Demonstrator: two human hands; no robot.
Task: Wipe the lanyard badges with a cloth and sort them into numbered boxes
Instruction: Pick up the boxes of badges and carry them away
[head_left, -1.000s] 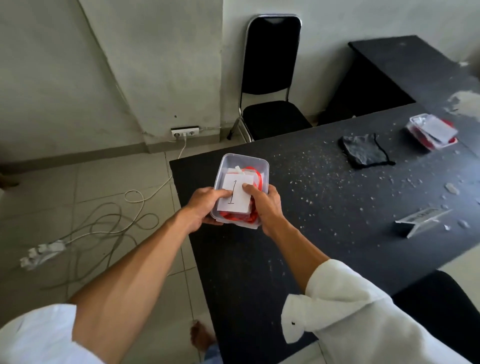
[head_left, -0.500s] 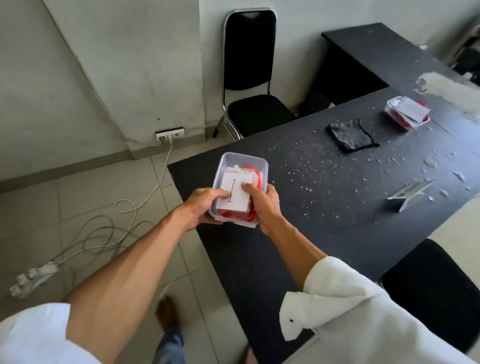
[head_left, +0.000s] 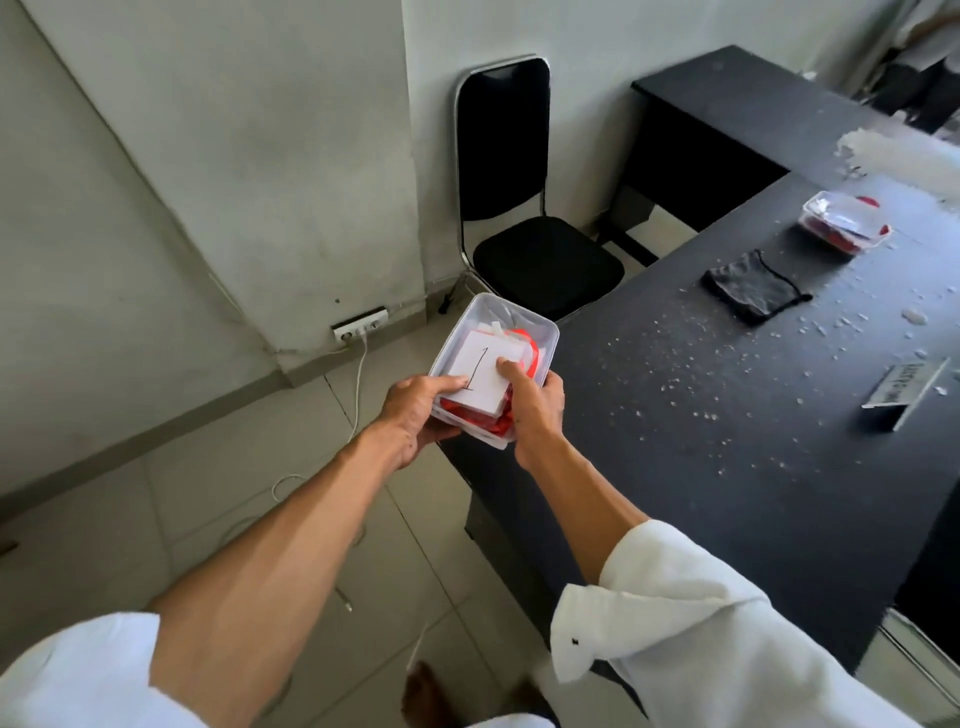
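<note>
From the head view we see 2 hands holding a clear plastic box (head_left: 525, 326) up in the air. The box is at the left edge of the black table (head_left: 727, 457), just by its far left corner. We cannot tell if the box touches the table.

The left hand (head_left: 413, 413) grips the near left side of the box. Its fingers curl under the box, and its thumb lies on top. The right hand (head_left: 539, 413) grips the near right side. Its fingers curl under too, and its thumb presses down on a white paper card (head_left: 480, 387). The card lies on top of the things in the box, and it has a big 1 drawn on it. Under the card we see red lanyards (head_left: 470, 414) packed in the box.

A dark cloth (head_left: 748, 286) lies flat on the table, far to the right of the hands. Past the cloth, farther right, sits another clear box (head_left: 844, 221) with red things inside. Small white bits (head_left: 675, 374) are scattered over the table top. A little sign stand (head_left: 904, 389) sits at the right edge.

A black chair (head_left: 540, 260) stands by the wall, behind the box. A wall socket (head_left: 359, 325) is low on the wall to the left, with a white cable (head_left: 358, 384) running down to the floor. Both arms wear rolled white sleeves (head_left: 701, 623).
</note>
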